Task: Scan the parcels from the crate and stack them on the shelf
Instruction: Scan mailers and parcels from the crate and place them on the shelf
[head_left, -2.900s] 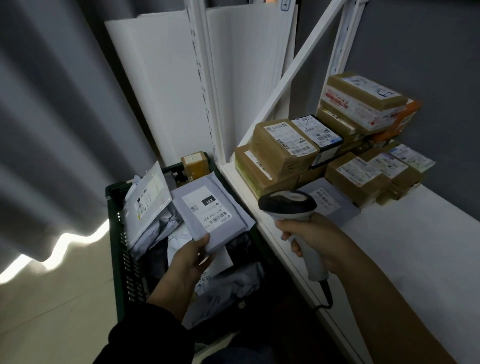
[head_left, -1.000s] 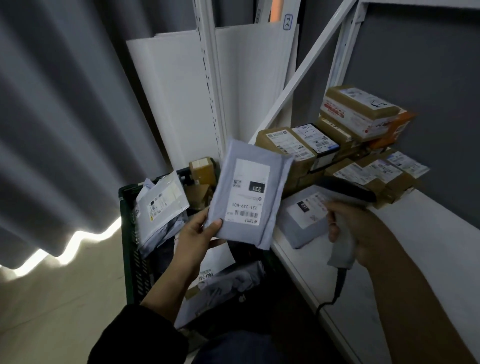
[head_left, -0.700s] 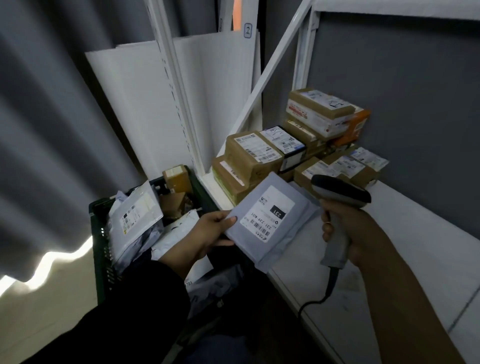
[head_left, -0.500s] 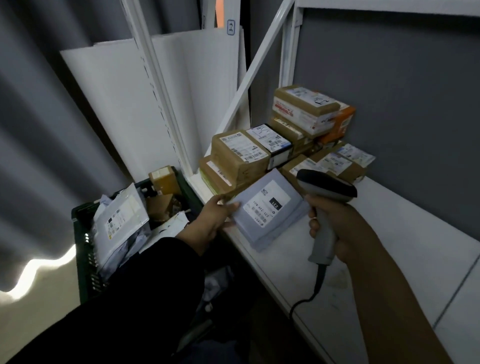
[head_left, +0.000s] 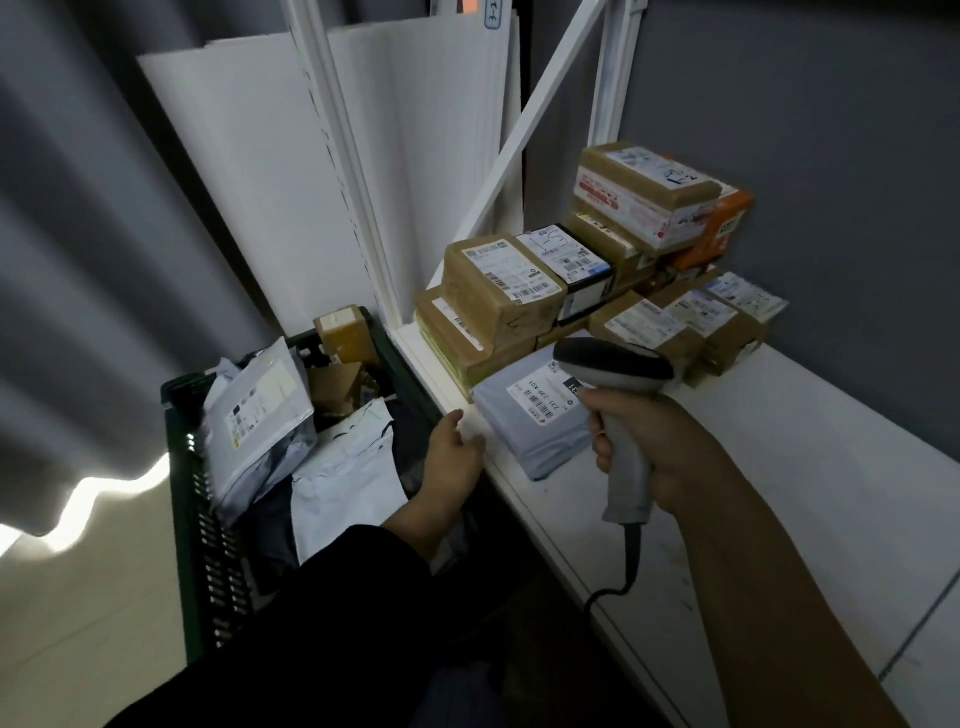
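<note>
Parcel on shelf: a flat grey plastic mailer bag is laid label up on the white shelf board, near its front edge and against the lowest of the boxes behind it. Its far right corner is covered by the scanner head.
Right hand: the right hand is wrapped round the grip of a grey handheld barcode scanner. The scanner is held upright over the shelf with its head above the mailer's label, and its dark cable hangs below the fist.
Left hand: the left hand is held loose with its fingers relaxed and nothing in it. It is placed between crate and shelf edge, just beside the mailer's near left corner. Contact with the shelf edge cannot be told.
Stacked parcels: brown cardboard boxes with printed labels are piled in several layers at the shelf's back left corner.
Crate: a dark green plastic crate is set on the floor left of the shelf. A white plastic mailer, a labelled pouch and a small cardboard box are seen in it.
Behind: white panels are leaned upright behind the shelf frame.
</note>
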